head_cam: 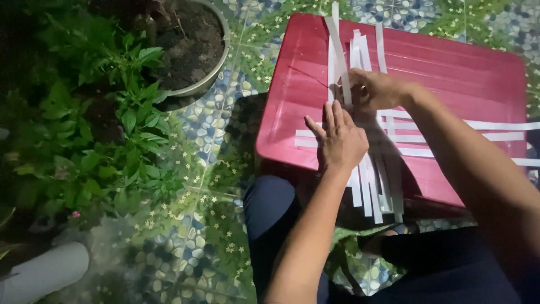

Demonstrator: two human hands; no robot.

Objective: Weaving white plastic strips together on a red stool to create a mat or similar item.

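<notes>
Lid: your landmark is the red lid [450, 73], a flat plastic sheet lying on the tiled floor in front of your knees, with its near edge just above your legs.
Strips: white paper strips [388, 138] lie on the lid, crossing one another. One set runs toward and away from you and hangs over the lid's near edge; another set runs across, reaching out past the lid's right edge. The crossing sits near the lid's left half.
Left hand: your left hand [339, 141] lies flat, palm down, on the strips at the lid's near left part. The fingers are straight and held together, pressing the paper rather than gripping it.
Right hand: your right hand [376, 90] is just beyond the left one, further in on the lid. Its fingers are curled and pinch one lengthwise strip [339, 53] that runs up to the lid's far edge.
Gap: the two hands are near each other, just apart, both over the crossing.
Pot: a round pot [216, 70] of dark soil stands on the floor left of the lid's far corner, well apart from it.
Plants: green leafy plants [112, 129] fill the ground further left of the lid.
Floor: the floor [214, 124] beside the lid has a pebble and flower pattern.
Legs: your dark trouser legs [270, 208] sit at the lid's near edge.
</notes>
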